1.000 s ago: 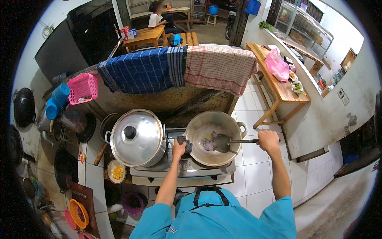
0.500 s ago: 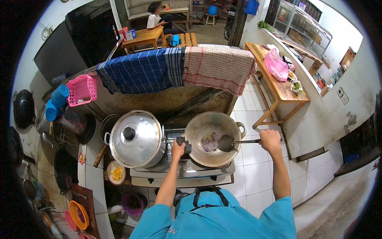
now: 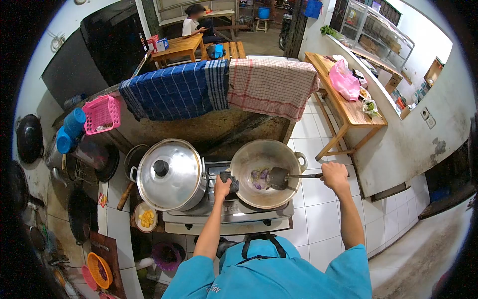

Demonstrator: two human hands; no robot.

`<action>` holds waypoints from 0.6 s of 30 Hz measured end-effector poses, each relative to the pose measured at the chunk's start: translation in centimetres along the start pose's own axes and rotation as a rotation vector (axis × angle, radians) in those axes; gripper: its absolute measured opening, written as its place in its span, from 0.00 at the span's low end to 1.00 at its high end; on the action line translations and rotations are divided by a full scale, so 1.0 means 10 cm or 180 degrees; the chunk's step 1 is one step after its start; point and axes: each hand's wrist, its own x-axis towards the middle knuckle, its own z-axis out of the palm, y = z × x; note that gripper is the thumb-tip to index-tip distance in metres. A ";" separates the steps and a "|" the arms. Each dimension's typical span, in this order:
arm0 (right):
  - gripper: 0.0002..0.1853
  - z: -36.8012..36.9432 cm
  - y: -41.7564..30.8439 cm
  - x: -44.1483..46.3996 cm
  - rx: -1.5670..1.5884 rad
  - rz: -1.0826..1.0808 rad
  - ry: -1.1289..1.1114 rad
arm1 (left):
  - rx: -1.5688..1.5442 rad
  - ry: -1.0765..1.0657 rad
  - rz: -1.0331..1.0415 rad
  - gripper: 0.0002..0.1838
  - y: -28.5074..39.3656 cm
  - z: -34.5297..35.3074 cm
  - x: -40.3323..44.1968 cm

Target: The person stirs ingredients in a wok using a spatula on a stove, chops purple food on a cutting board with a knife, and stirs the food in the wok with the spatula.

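A wide metal wok [image 3: 261,150] sits on the right side of the gas stove [image 3: 229,217]. My left hand [image 3: 222,187] is closed on a dark cloth [image 3: 229,180] at the wok's left rim; the handle under it is hidden. My right hand [image 3: 335,176] is wrapped round the long handle of a spatula [image 3: 278,178], whose dark blade rests inside the wok. Purple pieces that look like sliced shallots [image 3: 259,175] lie in the wok's bottom, just left of the blade. Left of the wok stands a big lidded pot [image 3: 172,187].
A bowl [image 3: 146,225] with yellow pieces stands beside the stove at left. Blue [image 3: 172,92] and checked [image 3: 274,82] towels hang over the low wall behind. A wooden table [image 3: 343,94] holds a pink bag. Farther back, a person [image 3: 190,26] sits at a table.
My right hand has moved slightly left, pushing the spatula blade toward the purple pieces. Those pieces have shifted and spread a little. My left hand stays at the wok's rim.
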 end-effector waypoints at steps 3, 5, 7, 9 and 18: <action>0.12 -0.08 0.01 -0.04 0.0051 0.0056 -0.0015 | -0.0108 0.0100 0.0131 0.29 -0.07 0.05 0.04; 0.12 -0.05 -0.01 -0.04 -0.0025 0.0034 -0.0013 | -0.0072 0.0102 0.0110 0.29 -0.12 0.08 0.06; 0.12 0.02 -0.06 0.01 -0.0167 -0.0058 0.0026 | -0.0067 0.0071 0.0082 0.29 -0.10 0.07 0.06; 0.11 -0.01 -0.04 0.00 0.0009 -0.0025 0.0012 | -0.0078 0.0004 0.0033 0.29 -0.08 0.04 0.05; 0.11 -0.03 -0.05 -0.01 -0.0047 -0.0103 -0.0043 | -0.0162 0.0030 0.0085 0.28 -0.14 0.08 0.07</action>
